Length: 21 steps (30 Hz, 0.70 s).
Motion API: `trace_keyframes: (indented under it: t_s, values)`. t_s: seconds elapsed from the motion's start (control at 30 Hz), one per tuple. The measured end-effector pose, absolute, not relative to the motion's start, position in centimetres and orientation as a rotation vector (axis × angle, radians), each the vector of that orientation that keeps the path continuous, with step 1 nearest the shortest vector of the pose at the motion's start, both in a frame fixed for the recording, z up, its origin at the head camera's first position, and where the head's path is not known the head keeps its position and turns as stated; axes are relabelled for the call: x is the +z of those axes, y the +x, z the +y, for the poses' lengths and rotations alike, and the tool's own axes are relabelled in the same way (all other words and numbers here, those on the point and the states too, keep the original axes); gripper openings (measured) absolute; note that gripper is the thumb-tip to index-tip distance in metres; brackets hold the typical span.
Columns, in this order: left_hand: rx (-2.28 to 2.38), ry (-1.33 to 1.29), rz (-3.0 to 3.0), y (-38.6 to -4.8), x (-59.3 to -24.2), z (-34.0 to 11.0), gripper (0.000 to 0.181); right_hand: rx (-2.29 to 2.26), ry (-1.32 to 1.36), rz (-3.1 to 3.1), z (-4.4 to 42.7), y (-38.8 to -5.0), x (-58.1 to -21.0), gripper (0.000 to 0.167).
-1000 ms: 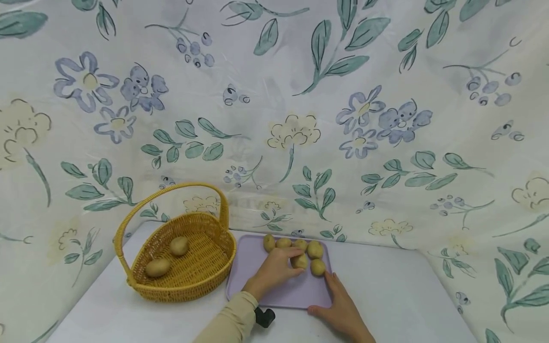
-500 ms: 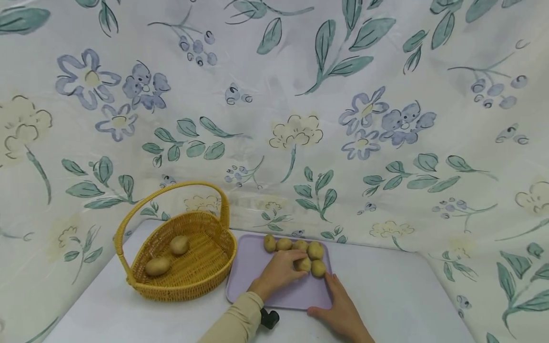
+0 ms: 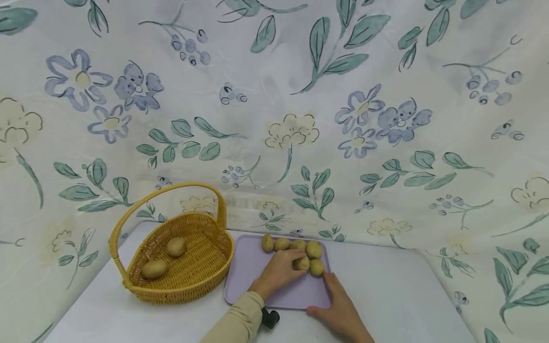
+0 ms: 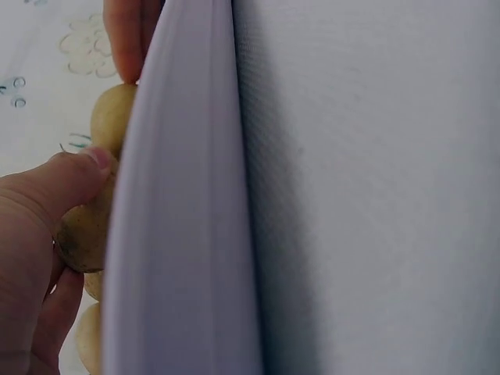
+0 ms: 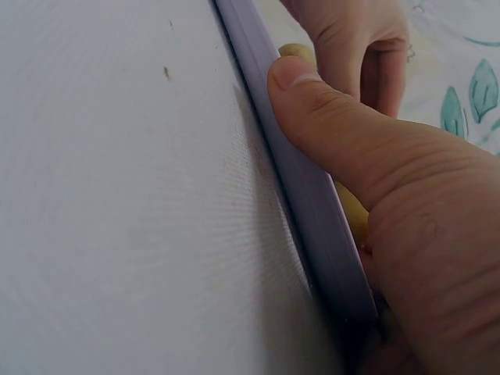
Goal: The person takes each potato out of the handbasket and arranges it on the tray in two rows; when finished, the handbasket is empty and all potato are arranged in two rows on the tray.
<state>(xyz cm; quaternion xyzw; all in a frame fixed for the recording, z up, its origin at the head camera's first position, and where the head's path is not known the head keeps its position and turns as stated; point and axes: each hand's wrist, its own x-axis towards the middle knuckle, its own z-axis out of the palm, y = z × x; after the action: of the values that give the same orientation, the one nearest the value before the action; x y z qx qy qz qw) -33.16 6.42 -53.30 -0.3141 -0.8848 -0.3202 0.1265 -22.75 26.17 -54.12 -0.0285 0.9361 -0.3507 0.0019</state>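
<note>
A lilac tray (image 3: 244,274) lies on the table with several potatoes on it. My left hand (image 3: 279,271) pinches a potato (image 3: 302,263) between thumb and fingers, low over the tray. In the left wrist view that potato (image 4: 86,234) sits behind the tray's edge, under my thumb. Just right of it lies another potato (image 3: 317,267), close to my right fingertips. My right hand (image 3: 340,307) holds the tray's front right corner, thumb on the front rim and fingers along the right side. Along the back lie more potatoes, among them one at the right (image 3: 314,249).
Left of the tray stands a yellow wicker basket (image 3: 171,297) with a tall handle and two potatoes (image 3: 155,269) inside. A black device (image 3: 270,318) is at my left wrist. The white table (image 3: 386,286) extends to the right; a floral cloth (image 3: 257,119) hangs behind.
My left hand has moved slightly right with the potato, bringing it beside the front right one. The right hand stays at the tray corner. The view shifts slightly.
</note>
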Motion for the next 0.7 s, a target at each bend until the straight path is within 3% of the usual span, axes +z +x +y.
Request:
trace_keyframes:
  t_s: [0.7]
  values:
    - [-0.910,-0.943,-2.579,-33.83,-53.99,6.55,0.047,-1.077,-0.092,2.947,26.12,-22.73,-54.01,0.117]
